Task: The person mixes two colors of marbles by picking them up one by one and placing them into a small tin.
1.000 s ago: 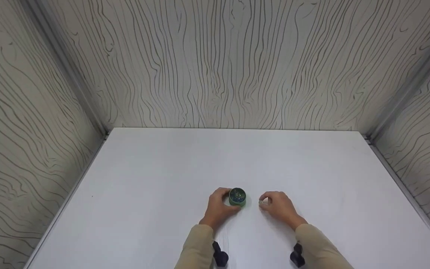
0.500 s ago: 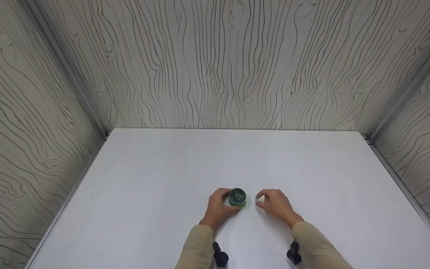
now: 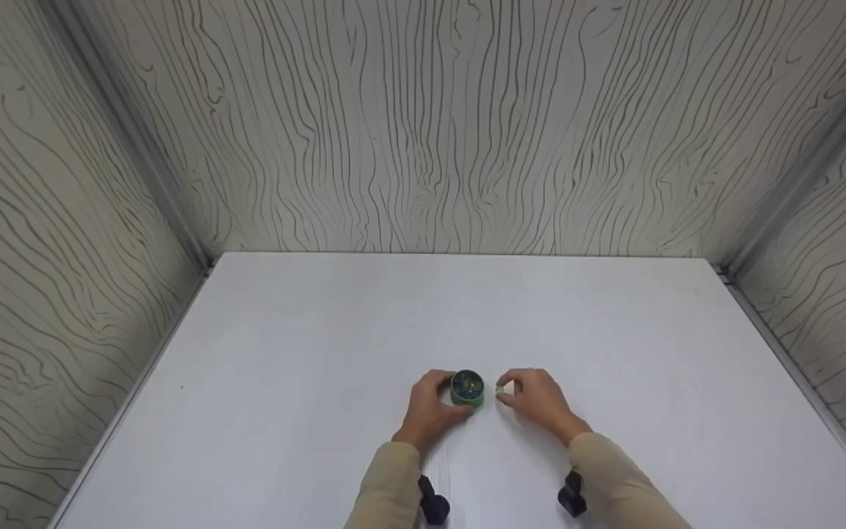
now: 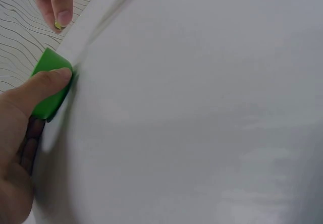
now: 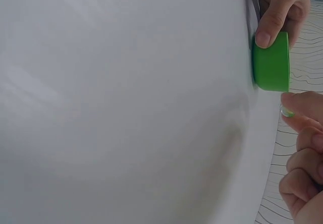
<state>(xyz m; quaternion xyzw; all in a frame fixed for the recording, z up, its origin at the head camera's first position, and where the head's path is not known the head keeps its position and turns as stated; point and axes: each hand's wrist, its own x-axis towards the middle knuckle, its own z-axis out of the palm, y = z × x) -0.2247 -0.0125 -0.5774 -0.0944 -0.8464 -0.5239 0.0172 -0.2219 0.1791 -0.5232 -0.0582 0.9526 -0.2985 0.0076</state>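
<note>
My left hand (image 3: 427, 413) grips a small round green cup (image 3: 468, 400) on the white table, thumb along the near side and fingers round the far side. Dark, glinting contents (image 3: 468, 383) fill the inside, too small to make out singly. To the right of the cup, my right hand (image 3: 542, 402) pinches a small clear marble (image 5: 286, 112) with a yellow-green tint between thumb and forefinger. In the right wrist view its other fingers are curled into the palm. From the left wrist view, the pinched marble (image 4: 58, 25) is mostly covered by the fingertips, apart from the cup and raised above the table.
The white table (image 3: 305, 330) stretches out on all sides of the hands. Pale panels with dark wood-grain lines (image 3: 423, 132) rise behind it and at both sides. Dark wrist mounts (image 3: 434, 507) hang at the inner side of each beige sleeve (image 3: 386, 485).
My right hand has moved left and slightly away from me, bringing the pinched marble closer to the cup. My left hand and the cup have stayed in place.
</note>
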